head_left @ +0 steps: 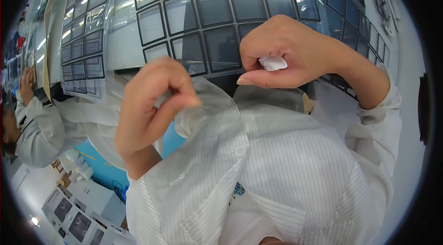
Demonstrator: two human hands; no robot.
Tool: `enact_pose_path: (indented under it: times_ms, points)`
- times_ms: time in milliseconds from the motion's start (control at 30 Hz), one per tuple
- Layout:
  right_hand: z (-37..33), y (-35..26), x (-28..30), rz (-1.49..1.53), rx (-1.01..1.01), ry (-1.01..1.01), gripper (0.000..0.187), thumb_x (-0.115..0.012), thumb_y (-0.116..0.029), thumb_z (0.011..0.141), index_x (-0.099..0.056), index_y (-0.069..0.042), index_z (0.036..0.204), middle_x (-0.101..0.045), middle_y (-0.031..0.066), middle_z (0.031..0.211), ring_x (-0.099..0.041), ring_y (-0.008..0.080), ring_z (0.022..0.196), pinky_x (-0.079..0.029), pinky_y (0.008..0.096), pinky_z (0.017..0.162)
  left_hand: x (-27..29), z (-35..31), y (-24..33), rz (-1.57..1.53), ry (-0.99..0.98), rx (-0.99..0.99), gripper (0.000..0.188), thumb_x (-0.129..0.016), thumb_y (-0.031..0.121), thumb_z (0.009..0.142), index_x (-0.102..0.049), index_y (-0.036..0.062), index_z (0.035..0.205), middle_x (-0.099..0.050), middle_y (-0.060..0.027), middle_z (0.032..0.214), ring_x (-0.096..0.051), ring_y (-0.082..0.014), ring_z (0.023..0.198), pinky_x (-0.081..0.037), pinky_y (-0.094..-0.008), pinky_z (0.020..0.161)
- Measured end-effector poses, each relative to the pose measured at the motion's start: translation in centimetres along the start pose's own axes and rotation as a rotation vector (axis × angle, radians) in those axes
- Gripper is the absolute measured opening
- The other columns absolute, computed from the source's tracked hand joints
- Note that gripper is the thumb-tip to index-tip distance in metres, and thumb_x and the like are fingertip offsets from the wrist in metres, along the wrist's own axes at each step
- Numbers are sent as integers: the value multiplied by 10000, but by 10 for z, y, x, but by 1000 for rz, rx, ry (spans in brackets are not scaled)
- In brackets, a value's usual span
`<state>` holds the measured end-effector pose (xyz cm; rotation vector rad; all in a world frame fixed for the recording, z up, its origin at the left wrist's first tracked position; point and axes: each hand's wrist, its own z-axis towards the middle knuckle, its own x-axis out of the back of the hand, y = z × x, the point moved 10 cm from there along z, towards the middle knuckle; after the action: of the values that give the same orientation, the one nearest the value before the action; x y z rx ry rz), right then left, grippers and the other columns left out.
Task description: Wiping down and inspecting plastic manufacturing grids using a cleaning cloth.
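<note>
Brightness: even, cool and bright.
Source: overhead strip lights, seen as reflections.
Glare: white streaks across the glossy plastic-covered sheet of dark framed panels (207, 9).
Shadows: soft, faint, under both hands.
Blur: left hand (152, 106) slightly soft; right hand (281, 55) sharper.
Distortion: strong fisheye bend, black rim around the circle.

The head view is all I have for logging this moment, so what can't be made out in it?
- White scrap in the right hand: mostly covered by the curled fingers, so its shape and kind stay unclear.
- Left hand: blurred; whether its grip pinches the clear film can't be told.
- Sheets of dark framed panels: partly hidden behind both hands, glare washes out some.
- Person at the left edge: cut off by the rim.
</note>
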<state>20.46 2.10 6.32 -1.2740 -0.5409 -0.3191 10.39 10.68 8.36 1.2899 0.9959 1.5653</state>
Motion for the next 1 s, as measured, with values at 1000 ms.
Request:
enact_pose_path:
  times_ms: [1000]
  points:
    - [-1, -3, 1, 5, 73, 21, 248, -741, -214, 870, -588, -65, 742, -579, 57, 664, -581, 256, 592, -440, 346, 525, -1, 25, 5, 924, 298, -302, 352, -837, 91, 691, -748, 83, 1032, -582, -9, 781, -521, -166, 642, -408, -305, 528]
